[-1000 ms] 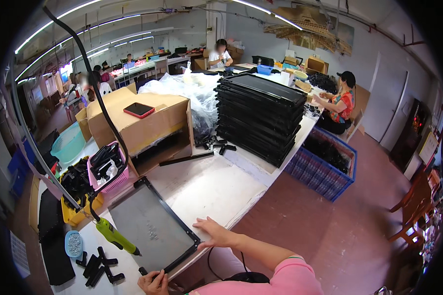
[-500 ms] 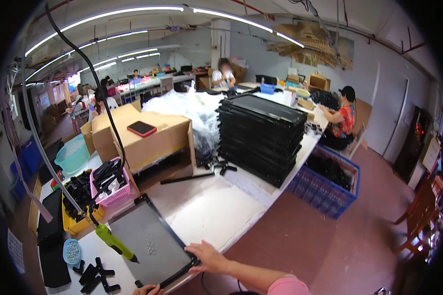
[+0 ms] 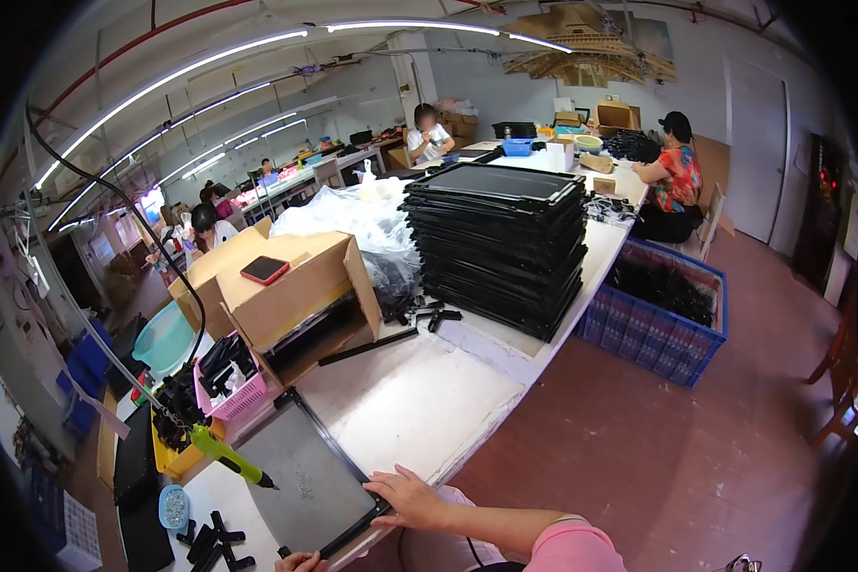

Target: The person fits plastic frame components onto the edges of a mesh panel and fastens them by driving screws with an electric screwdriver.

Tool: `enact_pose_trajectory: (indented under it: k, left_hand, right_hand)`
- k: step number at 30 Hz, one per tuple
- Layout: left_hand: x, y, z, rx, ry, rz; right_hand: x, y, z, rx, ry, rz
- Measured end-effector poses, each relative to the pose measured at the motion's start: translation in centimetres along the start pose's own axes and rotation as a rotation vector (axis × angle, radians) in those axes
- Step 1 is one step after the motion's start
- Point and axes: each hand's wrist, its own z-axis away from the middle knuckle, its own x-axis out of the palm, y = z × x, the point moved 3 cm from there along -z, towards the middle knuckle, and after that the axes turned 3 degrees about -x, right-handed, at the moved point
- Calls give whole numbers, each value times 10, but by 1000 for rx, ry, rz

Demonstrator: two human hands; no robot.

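Observation:
A grey panel with a black frame (image 3: 337, 448) lies flat at the near end of the white table. Small pale screws (image 3: 305, 484) are scattered on its grey face. My right hand (image 3: 410, 500) grips the frame's right edge near the closest corner, fingers over the rim. At the near edge, my left hand (image 3: 300, 561) has its fingers on the frame; the picture's lower rim cuts off the rest of it. A yellow-green electric screwdriver (image 3: 231, 458) hangs over the panel's left side, touched by neither hand.
Left of the panel are a blue tub of screws (image 3: 174, 507), black corner pieces (image 3: 221, 534), and a pink basket (image 3: 238, 393). Beyond stand a cardboard box (image 3: 300, 300) with a phone (image 3: 265, 270) and stacked black frames (image 3: 496, 253). A blue crate (image 3: 653, 334) is on the floor.
My view has tilted and turned, so the surroundings sit differently in the picture. Both hands stay on the frame, and the screwdriver still hangs above the panel.

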Motion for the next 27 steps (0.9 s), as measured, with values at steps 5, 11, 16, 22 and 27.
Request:
enact_pose_trajectory:
  k: [5, 11, 16, 22, 27]
  left_hand:
    - [-7, 15, -1, 90, 84, 35]
    - [-11, 9, -5, 151, 97, 92]
    - [-1, -9, -10, 174, 107, 128]
    - [11, -13, -12, 240, 234, -6]
    - [2, -11, -8, 157, 214, 55]
  right_hand:
    - [1, -1, 1, -18, 28, -9]
    - [1, 1, -1, 24, 4, -49]
    - [-1, 0, -6, 54, -38, -97]
    - [-2, -2, -15, 118, 23, -226]
    - [-26, -3, -37, 159, -237, -239]
